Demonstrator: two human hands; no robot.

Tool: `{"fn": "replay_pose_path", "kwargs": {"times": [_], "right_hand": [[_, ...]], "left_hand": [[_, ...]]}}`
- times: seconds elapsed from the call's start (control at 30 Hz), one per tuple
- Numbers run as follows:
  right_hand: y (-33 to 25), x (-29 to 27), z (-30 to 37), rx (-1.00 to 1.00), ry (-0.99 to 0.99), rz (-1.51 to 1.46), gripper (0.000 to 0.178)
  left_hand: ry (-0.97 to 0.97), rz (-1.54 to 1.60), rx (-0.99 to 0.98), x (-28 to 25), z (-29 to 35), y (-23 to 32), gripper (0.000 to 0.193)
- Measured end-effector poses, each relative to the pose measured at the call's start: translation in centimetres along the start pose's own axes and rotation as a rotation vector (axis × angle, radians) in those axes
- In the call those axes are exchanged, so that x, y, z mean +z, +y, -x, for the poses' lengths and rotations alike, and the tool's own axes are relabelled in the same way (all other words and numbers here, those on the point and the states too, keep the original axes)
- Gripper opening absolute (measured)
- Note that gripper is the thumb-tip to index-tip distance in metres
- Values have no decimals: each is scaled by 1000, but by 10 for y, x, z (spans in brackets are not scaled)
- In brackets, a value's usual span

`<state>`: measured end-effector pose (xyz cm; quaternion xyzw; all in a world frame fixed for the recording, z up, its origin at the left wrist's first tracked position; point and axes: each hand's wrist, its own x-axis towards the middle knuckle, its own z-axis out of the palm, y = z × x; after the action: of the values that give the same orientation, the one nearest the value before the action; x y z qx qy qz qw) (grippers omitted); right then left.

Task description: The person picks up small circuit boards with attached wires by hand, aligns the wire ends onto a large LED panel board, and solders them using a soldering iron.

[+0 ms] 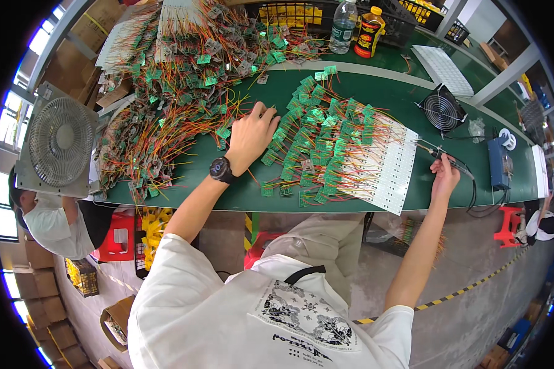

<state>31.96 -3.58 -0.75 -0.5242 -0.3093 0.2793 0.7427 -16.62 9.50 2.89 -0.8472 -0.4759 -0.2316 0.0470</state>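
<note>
My left hand (pixel 250 136), with a dark watch (pixel 221 168) on its wrist, rests at the left edge of rows of small green circuit boards (pixel 314 138). Its fingers are bent together, and what they pinch, if anything, is too small to make out. Red and yellow wires run from these boards to a white perforated panel (pixel 391 166) lying tilted on the green tabletop. Closed in my right hand (pixel 445 177) is a soldering iron (pixel 438 152), its thin tip pointing left above the panel's right edge.
A tall heap of wired boards (pixel 166 123) covers the table's left. Behind stand a water bottle (pixel 343 27) and a drink bottle (pixel 369 32). To the right are a small black fan (pixel 442 112), a blue box (pixel 500 163) and a solder spool (pixel 506 139). A larger fan (pixel 60 141) stands far left, near another person (pixel 58 227).
</note>
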Motion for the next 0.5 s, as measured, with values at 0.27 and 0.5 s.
{"fn": "replay_pose_path", "kwargs": {"times": [0.27, 0.5], "right_hand": [[-4, 3, 1, 0, 9, 19, 17], [-1, -2, 0, 13, 6, 11, 16]], "left_hand": [[102, 127, 39, -3, -4, -18, 13], [-25, 612, -93, -54, 41, -11, 17]]}}
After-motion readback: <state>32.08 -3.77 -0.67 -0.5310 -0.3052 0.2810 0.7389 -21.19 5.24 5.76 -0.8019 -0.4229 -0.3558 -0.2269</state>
